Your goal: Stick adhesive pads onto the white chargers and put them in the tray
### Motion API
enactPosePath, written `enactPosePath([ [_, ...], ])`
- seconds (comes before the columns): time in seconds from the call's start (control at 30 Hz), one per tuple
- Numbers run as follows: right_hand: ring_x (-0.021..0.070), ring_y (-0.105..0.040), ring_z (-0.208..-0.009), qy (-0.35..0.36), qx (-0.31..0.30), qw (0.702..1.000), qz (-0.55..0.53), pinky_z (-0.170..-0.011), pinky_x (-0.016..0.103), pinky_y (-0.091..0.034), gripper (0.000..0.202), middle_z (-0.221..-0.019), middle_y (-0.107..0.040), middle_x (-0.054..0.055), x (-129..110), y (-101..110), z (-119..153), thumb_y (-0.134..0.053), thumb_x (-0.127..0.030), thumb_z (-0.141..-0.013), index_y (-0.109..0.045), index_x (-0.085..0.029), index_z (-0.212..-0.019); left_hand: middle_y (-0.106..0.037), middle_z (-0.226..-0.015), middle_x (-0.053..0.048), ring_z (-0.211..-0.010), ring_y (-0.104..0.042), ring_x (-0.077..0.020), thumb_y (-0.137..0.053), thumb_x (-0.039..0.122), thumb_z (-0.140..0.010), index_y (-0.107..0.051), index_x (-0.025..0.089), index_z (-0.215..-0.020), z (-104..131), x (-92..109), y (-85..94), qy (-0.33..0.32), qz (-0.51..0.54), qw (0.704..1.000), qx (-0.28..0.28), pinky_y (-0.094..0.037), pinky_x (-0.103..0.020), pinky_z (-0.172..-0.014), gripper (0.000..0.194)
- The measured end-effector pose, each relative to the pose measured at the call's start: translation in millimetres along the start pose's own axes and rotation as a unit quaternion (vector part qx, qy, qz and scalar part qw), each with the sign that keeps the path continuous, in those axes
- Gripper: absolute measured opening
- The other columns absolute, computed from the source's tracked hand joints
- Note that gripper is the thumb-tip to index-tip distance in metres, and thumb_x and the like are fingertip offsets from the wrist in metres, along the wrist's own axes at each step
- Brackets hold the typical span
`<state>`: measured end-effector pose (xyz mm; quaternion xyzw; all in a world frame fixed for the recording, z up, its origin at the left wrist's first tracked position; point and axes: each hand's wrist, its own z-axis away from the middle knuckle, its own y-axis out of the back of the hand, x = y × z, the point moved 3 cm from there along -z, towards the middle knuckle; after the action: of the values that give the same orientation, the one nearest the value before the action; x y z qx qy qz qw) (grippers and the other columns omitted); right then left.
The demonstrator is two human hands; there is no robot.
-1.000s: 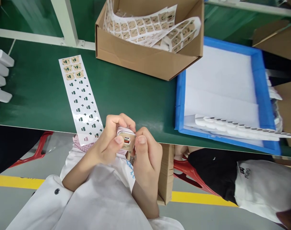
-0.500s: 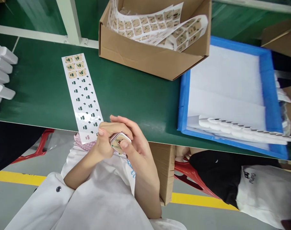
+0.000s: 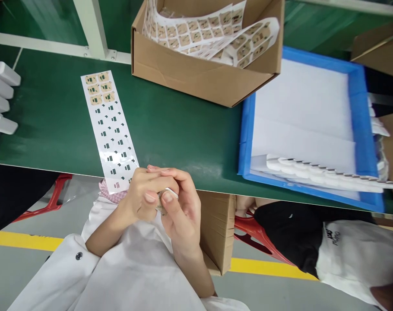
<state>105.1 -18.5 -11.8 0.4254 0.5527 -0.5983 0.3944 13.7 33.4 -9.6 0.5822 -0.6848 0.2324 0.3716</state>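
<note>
Both my hands meet at the table's front edge around a small white piece with a tan sticker (image 3: 161,206), mostly covered by fingers. My left hand (image 3: 143,194) grips it from the left, fingers curled. My right hand (image 3: 182,211) wraps it from the right, its thumb pressed on the piece. Just left of my hands lies a white sticker sheet (image 3: 110,134) with several tan stickers at its far end; its near end hangs over the table edge.
A cardboard box (image 3: 196,71) of sticker sheets stands at the back. At right, a blue tray (image 3: 246,138) holds a row of white parts (image 3: 316,175). White pieces (image 3: 2,99) lie far left. Another person's dark and white clothing (image 3: 287,233) is at lower right, beside a red stool (image 3: 258,235).
My hands have closed further around the small piece, now more hidden and tilted. My right hand has turned, its thumb more upright. The whole view has shifted slightly.
</note>
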Motion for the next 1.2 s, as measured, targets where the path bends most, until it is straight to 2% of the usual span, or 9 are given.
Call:
enactPosePath([
  [0.2, 0.0263, -0.071, -0.124, 0.025, 0.034, 0.999, 0.01, -0.109, 0.047, -0.058, 0.02, -0.119, -0.076, 0.006, 3, -2, 2, -0.067, -0.04, -0.101, -0.066, -0.029, -0.118, -0.051, -0.05, 0.002, -0.041, -0.038, -0.0123, -0.015, 0.056, -0.113, -0.057, 0.022, -0.07, 3, -2, -1.4, 0.0, 0.01, 1.0, -0.008, -0.029, -0.031, -0.042, 0.069],
  [0.3, 0.0244, -0.072, -0.123, 0.027, 0.046, 0.998, -0.011, -0.109, 0.044, -0.057, 0.018, -0.118, -0.076, 0.004, 5, -2, -1, -0.068, -0.04, -0.101, -0.068, -0.03, -0.116, -0.054, -0.052, 0.0, -0.044, -0.044, -0.0139, -0.017, 0.06, -0.112, -0.058, 0.023, -0.069, 4, -5, -2.6, 0.022, 0.007, 1.0, -0.02, -0.03, -0.033, -0.045, 0.071],
  [0.47, 0.0261, -0.073, -0.118, -0.056, 0.038, 0.997, -0.035, -0.099, 0.041, -0.061, 0.033, -0.122, -0.077, 0.006, 7, 3, -9, -0.061, -0.058, -0.102, -0.071, -0.029, -0.115, -0.051, -0.048, 0.001, -0.041, -0.043, -0.0121, -0.005, 0.069, -0.109, -0.056, 0.021, -0.064, 4, -14, -6.7, 0.069, 0.046, 0.997, 0.006, -0.032, -0.031, -0.044, 0.083],
  [0.63, 0.0293, -0.071, -0.122, -0.098, 0.027, 0.992, -0.068, -0.097, 0.044, -0.061, 0.049, -0.133, -0.075, 0.007, 6, 9, -11, -0.058, -0.071, -0.098, -0.07, -0.031, -0.124, -0.055, -0.05, -0.001, -0.041, -0.043, -0.0144, -0.011, 0.074, -0.106, -0.06, 0.021, -0.062, 2, -17, -8.9, 0.141, 0.123, 0.982, -0.001, -0.033, -0.032, -0.042, 0.084],
  [0.77, 0.0285, -0.068, -0.125, -0.099, 0.048, 0.991, -0.071, -0.103, 0.044, -0.057, 0.049, -0.135, -0.074, 0.006, 12, 16, -12, -0.063, -0.071, -0.096, -0.072, -0.032, -0.124, -0.059, -0.06, -0.001, -0.047, -0.049, -0.0138, -0.034, 0.072, -0.105, -0.062, 0.02, -0.068, 1, -16, -6.4, 0.194, 0.192, 0.962, 0.004, -0.037, -0.03, -0.046, 0.07],
  [0.9, 0.0278, -0.069, -0.122, -0.108, 0.074, 0.988, -0.081, -0.104, 0.044, -0.056, 0.052, -0.131, -0.074, 0.006, 22, 21, -10, -0.068, -0.073, -0.092, -0.073, -0.03, -0.121, -0.067, -0.082, -0.002, -0.067, -0.06, -0.0156, -0.054, 0.055, -0.104, -0.065, 0.021, -0.09, -1, -16, -6.0, 0.184, 0.234, 0.955, 0.01, -0.047, -0.028, -0.061, 0.038],
  [1.07, 0.0267, -0.064, -0.13, -0.158, 0.082, 0.973, -0.145, -0.105, 0.04, -0.055, 0.06, -0.143, -0.068, 0.004, 22, 29, -10, -0.079, -0.071, -0.083, -0.07, -0.033, -0.129, -0.067, -0.097, -0.004, -0.081, -0.064, -0.0178, -0.038, 0.05, -0.112, -0.063, 0.024, -0.106, 0, -16, -14.7, 0.148, 0.187, 0.97, -0.041, -0.051, -0.029, -0.068, 0.036],
  [1.13, 0.024, -0.067, -0.12, -0.161, 0.077, 0.968, -0.178, -0.101, 0.036, -0.056, 0.059, -0.135, -0.07, 0.004, 18, 35, -12, -0.083, -0.069, -0.081, -0.072, -0.032, -0.126, -0.069, -0.104, -0.006, -0.1, -0.065, -0.0225, -0.035, 0.05, -0.112, -0.063, 0.025, -0.112, -3, -13, -17.4, 0.101, 0.1, 0.988, -0.059, -0.055, -0.035, -0.084, 0.037],
  [1.2, 0.0194, -0.069, -0.1, -0.159, 0.063, 0.961, -0.219, -0.089, 0.031, -0.057, 0.051, -0.115, -0.073, 0.003, 13, 44, -14, -0.086, -0.063, -0.081, -0.073, -0.03, -0.117, -0.071, -0.114, -0.008, -0.124, -0.058, -0.0277, -0.033, 0.049, -0.113, -0.065, 0.026, -0.119, -8, -12, -20.6, 0.055, -0.027, 0.995, -0.081, -0.049, -0.044, -0.105, 0.039],
])
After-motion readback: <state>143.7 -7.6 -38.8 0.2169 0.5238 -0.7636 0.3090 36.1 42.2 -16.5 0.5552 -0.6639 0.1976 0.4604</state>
